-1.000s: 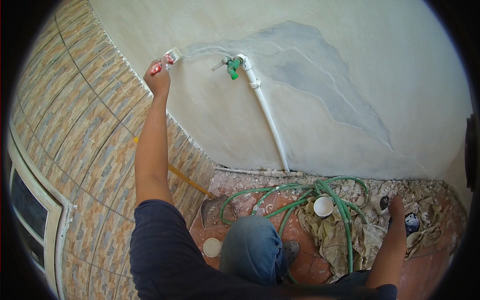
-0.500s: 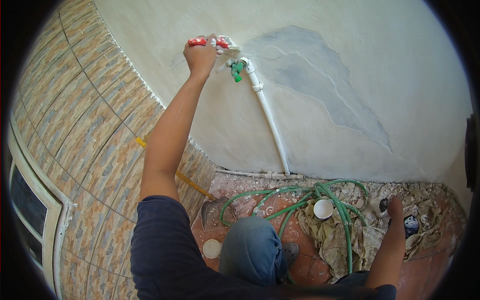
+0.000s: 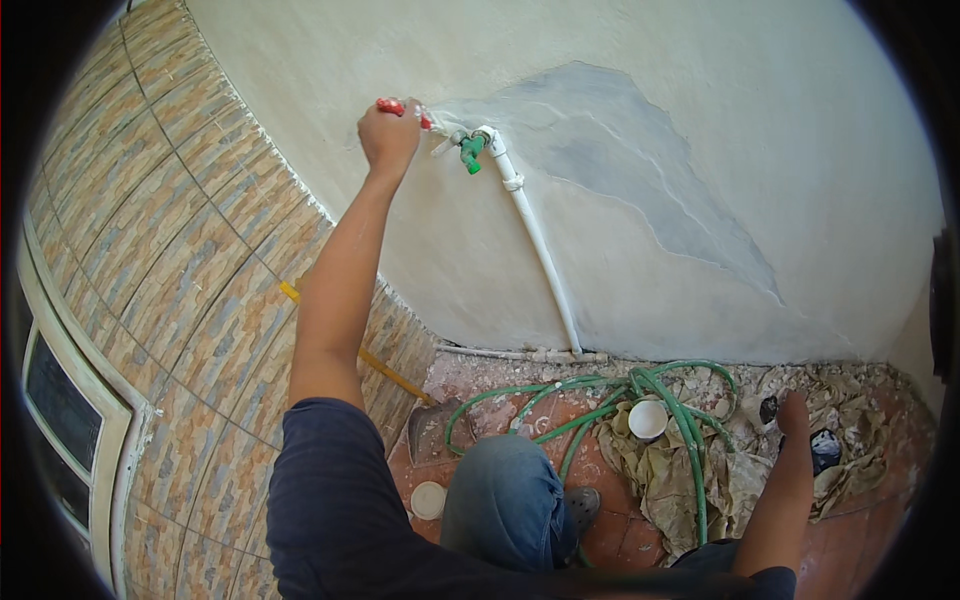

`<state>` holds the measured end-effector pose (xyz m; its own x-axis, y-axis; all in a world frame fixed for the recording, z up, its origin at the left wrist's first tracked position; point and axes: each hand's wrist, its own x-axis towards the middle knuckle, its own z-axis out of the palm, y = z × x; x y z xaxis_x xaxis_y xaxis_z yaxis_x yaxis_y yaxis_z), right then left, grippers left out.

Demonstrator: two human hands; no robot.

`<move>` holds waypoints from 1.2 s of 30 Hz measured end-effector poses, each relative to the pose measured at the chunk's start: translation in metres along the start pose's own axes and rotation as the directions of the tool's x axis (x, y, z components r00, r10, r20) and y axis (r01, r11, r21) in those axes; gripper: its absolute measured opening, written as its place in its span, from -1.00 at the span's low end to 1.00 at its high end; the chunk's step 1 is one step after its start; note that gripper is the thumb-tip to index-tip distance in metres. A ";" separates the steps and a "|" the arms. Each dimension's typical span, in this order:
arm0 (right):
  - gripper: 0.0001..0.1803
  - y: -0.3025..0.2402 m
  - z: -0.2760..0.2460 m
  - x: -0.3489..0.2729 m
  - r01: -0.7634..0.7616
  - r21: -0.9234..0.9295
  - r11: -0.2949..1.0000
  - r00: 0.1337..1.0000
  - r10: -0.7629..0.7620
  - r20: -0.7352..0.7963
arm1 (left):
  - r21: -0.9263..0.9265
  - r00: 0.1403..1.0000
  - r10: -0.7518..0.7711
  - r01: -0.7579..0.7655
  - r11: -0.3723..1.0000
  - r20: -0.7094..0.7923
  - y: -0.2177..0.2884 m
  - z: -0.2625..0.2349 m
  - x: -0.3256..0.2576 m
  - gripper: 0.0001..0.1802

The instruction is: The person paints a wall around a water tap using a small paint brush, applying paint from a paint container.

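My left hand (image 3: pixel 388 136) is closed round a red-handled paintbrush (image 3: pixel 426 122). Its pale bristles are against the wall (image 3: pixel 350 60), just left of a green tap (image 3: pixel 472 152). The tap sits on top of a white pipe (image 3: pixel 537 245) that runs down the wall to the floor. Grey, bare-looking plaster (image 3: pixel 610 130) spreads to the right of the tap. Low on the right, my right hand (image 3: pixel 794 415) is held over the crumpled sheet; its fingers cannot be made out.
Green hose (image 3: pixel 690 450) lies coiled on the floor beside a white tub (image 3: pixel 647 420) and a crumpled, dusty sheet (image 3: pixel 740 480). A round white lid (image 3: pixel 427 500) and a shovel-like tool with a yellow handle (image 3: pixel 395 375) are by the stone-clad wall (image 3: pixel 190 270) on the left.
My left hand and the brush have moved down and slightly left along the wall, to beside the tap. My right arm has hardly moved.
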<state>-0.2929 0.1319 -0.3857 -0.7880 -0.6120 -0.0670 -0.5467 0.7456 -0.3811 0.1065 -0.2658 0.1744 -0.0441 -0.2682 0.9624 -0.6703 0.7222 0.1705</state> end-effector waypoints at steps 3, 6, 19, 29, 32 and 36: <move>-0.79 -0.006 -0.003 0.000 0.022 -0.008 1.000 1.000 -0.022 -0.013 | -0.057 0.996 -0.018 0.023 0.998 0.085 0.018 0.015 -0.006 -0.69; -0.80 -0.009 -0.002 0.003 0.030 -0.014 0.999 1.000 -0.030 -0.006 | -0.038 0.997 0.014 -0.011 0.999 0.082 0.035 0.027 -0.012 -0.69; -0.79 -0.003 -0.006 -0.003 0.033 0.009 0.999 0.998 -0.033 -0.051 | -0.677 0.935 0.339 -0.186 0.712 0.100 0.080 0.002 -0.026 -0.84; -0.82 -0.012 -0.010 -0.006 0.007 -0.034 0.999 0.997 -0.010 -0.077 | -0.634 0.728 0.606 -0.311 0.708 0.321 0.075 0.028 -0.033 -0.81; -0.80 0.000 -0.009 -0.007 0.026 -0.018 0.999 0.995 -0.028 -0.094 | -0.591 0.843 0.416 -0.152 0.792 0.340 0.041 0.024 -0.014 -0.79; -0.79 0.013 -0.002 -0.002 0.017 -0.013 1.000 1.000 -0.017 -0.024 | -0.505 0.921 0.244 -0.062 0.861 0.302 -0.012 0.004 0.011 -0.81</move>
<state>-0.2988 0.1438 -0.3886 -0.7851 -0.6182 -0.0385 -0.5633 0.7386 -0.3704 0.1112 -0.2802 0.1819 -0.4284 -0.2635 0.8643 -0.1999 0.9605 0.1938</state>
